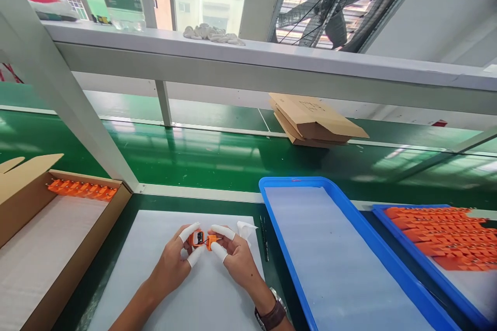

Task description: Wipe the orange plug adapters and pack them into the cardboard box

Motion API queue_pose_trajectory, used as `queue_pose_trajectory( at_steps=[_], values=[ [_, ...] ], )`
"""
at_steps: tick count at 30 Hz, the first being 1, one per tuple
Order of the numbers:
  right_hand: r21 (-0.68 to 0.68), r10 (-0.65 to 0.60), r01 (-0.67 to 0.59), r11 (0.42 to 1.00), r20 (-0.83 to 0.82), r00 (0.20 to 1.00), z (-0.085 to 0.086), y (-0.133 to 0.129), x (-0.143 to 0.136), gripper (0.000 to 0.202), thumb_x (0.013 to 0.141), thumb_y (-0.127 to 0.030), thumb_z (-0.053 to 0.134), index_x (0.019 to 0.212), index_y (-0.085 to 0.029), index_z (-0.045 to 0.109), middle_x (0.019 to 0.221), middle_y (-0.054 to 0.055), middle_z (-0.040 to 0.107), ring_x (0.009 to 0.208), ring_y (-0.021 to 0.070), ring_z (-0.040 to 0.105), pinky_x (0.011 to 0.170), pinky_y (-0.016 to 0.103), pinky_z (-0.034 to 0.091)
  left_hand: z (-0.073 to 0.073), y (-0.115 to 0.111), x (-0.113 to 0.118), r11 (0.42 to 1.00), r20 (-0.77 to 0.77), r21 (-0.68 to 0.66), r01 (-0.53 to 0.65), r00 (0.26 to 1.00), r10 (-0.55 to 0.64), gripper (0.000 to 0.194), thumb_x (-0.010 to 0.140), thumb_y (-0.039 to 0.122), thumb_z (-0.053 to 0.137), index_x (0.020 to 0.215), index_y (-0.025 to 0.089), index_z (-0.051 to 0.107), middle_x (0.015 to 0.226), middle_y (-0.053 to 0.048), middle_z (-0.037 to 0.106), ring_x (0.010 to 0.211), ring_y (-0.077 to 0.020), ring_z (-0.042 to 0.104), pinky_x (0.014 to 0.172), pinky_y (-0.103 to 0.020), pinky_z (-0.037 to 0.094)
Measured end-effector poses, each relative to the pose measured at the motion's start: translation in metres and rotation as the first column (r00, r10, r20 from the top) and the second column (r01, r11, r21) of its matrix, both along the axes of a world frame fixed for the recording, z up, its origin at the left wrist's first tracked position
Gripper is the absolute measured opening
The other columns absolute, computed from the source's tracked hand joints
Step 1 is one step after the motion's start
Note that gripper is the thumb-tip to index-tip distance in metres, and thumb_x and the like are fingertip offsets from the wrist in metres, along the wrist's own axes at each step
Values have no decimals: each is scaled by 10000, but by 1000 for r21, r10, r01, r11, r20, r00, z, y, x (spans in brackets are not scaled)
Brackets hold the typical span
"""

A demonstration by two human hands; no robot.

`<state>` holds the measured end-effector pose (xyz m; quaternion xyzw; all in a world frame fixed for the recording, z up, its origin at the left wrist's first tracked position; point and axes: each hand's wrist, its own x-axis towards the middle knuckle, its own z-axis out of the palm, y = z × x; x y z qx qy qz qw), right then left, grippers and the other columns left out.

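Observation:
Both hands meet over a white sheet (155, 232) on the green table. My left hand (176, 258) is closed on an orange housing (197, 238) with a dark opening, pinched between white-covered thumb and finger. My right hand (236, 258) is closed on a smaller orange piece (210, 241), also between covered fingertips. The two pieces are close together, and a thin dark link shows between them. A crumpled white tissue (247, 229) lies just beyond my right hand.
At the left, a cardboard box (77, 264) holds a row of orange parts (83, 189). A blue tray (287, 248) stands right of the sheet, beside a dark thin tool (264, 238). Farther right, another blue tray (423, 269) holds several orange parts (450, 235). Paper bags (310, 119) lie behind.

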<state>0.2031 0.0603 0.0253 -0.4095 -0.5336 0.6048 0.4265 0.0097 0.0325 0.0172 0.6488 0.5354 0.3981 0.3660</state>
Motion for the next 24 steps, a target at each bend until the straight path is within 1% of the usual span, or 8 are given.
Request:
queue_pose_trajectory(
  at_steps=[3, 6, 8, 10, 12, 15, 19, 24],
  values=[
    [28, -4, 4, 1000, 1, 1000, -1, -1, 0, 328, 859, -353, 732, 1175, -266, 710, 1162, 70, 679, 1111, 249, 670, 1005, 446, 560, -4, -1, 0, 992, 63, -90, -91, 993, 97, 456, 930, 368, 615, 1359, 255, 508, 1063, -57, 682, 777, -169, 621, 742, -337, 571],
    [108, 57, -57, 992, 7, 998, 0, -3, 1, 399, 857, -321, 738, 1249, -300, 664, 1336, 70, 586, 1075, 218, 666, 968, 417, 582, -7, -1, -2, 983, 79, -140, -117, 988, 129, 445, 933, 402, 610, 1335, 234, 517, 1092, -67, 702, 811, -185, 643, 763, -349, 566],
    [162, 78, -81, 983, 26, 997, 3, -4, 1, 411, 863, -314, 731, 1266, -312, 649, 1399, 71, 540, 1052, 206, 665, 940, 406, 598, -7, -1, -3, 981, 94, -172, -91, 990, 109, 442, 944, 413, 594, 1341, 235, 517, 1157, -77, 698, 886, -207, 666, 819, -369, 565],
    [182, 66, -74, 981, 52, 996, 6, -5, 1, 368, 882, -330, 709, 1246, -308, 659, 1384, 73, 555, 1083, 217, 657, 941, 407, 602, -6, -1, -5, 981, 115, -189, -44, 991, 66, 434, 965, 405, 565, 1363, 245, 500, 1222, -81, 675, 995, -226, 669, 894, -388, 555],
    [170, 48, -58, 984, 61, 997, 8, -5, 0, 323, 906, -347, 684, 1226, -306, 670, 1339, 68, 592, 1142, 234, 643, 969, 411, 592, -4, -1, -5, 983, 126, -182, 1, 992, 22, 433, 980, 384, 545, 1390, 265, 473, 1250, -77, 652, 1036, -225, 659, 930, -395, 547],
    [158, 21, -28, 987, 45, 999, 7, -4, -1, 261, 932, -343, 655, 1188, -305, 691, 1270, 57, 638, 1164, 232, 635, 992, 397, 578, -1, 0, -3, 993, 112, -115, 28, 994, -15, 434, 973, 351, 564, 1392, 299, 467, 1255, -65, 613, 943, -197, 642, 879, -375, 562],
    [168, -3, -3, 986, 37, 999, -1, -4, -2, 233, 923, -314, 665, 1153, -300, 700, 1212, 52, 660, 1074, 215, 662, 921, 363, 596, 4, 2, -2, 999, 50, -34, 24, 999, -22, 379, 986, 331, 534, 1363, 321, 501, 1219, -53, 589, 887, -188, 595, 814, -350, 549],
    [202, -8, -11, 979, 98, 995, -4, -6, -3, 272, 915, -275, 656, 1184, -301, 688, 1153, 43, 662, 990, 196, 659, 891, 355, 583, 9, -1, -5, 991, 13, -101, 85, 996, -84, 402, 1019, 319, 461, 1420, 330, 455, 1136, -51, 613, 924, -211, 591, 856, -378, 525]
  ],
)
